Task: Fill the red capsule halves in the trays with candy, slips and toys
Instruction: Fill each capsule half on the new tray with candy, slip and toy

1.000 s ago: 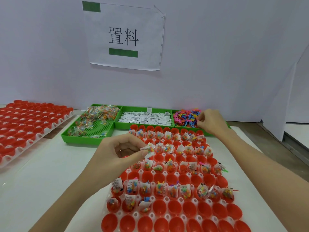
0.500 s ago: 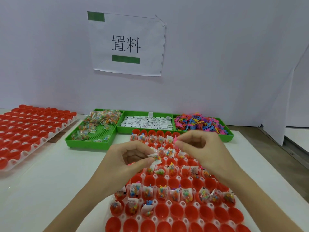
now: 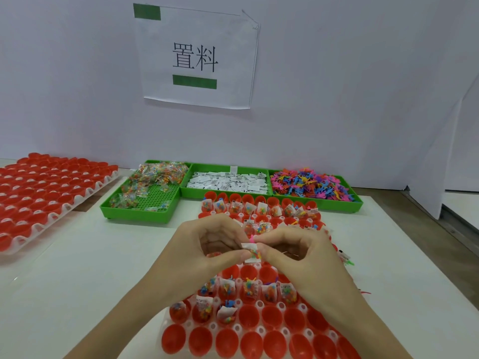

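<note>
A white tray of red capsule halves point(image 3: 248, 340) lies in front of me; its far rows hold candy packets, slips and toys, its near rows are bare. My left hand point(image 3: 199, 257) pinches a small candy packet with a white slip point(image 3: 252, 253) above the tray's middle. My right hand point(image 3: 298, 257) meets it fingertip to fingertip and holds a tiny pink toy point(image 3: 251, 239) at the packet's top. Both hands hide the capsules beneath them.
Three green bins stand behind the tray: candy packets point(image 3: 145, 193), white slips point(image 3: 228, 182), colourful toys point(image 3: 311, 185). A second tray of empty red capsule halves point(image 3: 46, 193) sits at the far left. A white partition with a paper sign point(image 3: 197, 55) closes the back.
My right hand came back from the toy bin with a pink toy and joined my left hand over the tray. My left hand kept its packet and slip.
</note>
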`<state>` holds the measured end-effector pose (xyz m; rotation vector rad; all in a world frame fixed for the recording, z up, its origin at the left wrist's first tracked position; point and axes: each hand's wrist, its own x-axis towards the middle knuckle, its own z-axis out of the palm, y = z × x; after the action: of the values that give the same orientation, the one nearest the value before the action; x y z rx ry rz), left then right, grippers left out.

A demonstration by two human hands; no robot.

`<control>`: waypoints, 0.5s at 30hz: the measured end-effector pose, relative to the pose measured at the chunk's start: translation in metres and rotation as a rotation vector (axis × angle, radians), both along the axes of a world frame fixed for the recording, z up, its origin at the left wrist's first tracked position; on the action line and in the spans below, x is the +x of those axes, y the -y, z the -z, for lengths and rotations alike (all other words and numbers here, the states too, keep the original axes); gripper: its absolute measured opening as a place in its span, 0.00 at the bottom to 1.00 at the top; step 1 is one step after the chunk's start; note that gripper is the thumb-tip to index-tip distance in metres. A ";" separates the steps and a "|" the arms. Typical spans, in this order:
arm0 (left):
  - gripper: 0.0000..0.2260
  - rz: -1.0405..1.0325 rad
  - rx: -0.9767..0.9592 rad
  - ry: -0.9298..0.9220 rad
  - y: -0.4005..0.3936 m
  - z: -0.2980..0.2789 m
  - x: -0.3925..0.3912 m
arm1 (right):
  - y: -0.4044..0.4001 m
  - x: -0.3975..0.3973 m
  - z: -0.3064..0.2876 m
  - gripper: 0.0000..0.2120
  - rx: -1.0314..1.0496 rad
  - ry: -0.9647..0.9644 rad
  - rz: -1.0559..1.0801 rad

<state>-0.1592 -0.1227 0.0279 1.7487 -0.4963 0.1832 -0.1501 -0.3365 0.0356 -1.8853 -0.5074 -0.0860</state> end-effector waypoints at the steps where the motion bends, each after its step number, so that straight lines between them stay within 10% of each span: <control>1: 0.07 0.000 0.005 0.007 0.000 0.001 0.000 | 0.001 0.000 0.000 0.05 0.000 0.009 0.003; 15: 0.06 0.118 0.088 -0.065 -0.006 -0.005 -0.004 | 0.014 -0.006 -0.005 0.04 -0.111 -0.163 -0.185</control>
<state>-0.1629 -0.1170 0.0332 1.7987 -0.5657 0.0215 -0.1559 -0.3507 0.0407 -1.9248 -0.5812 0.2206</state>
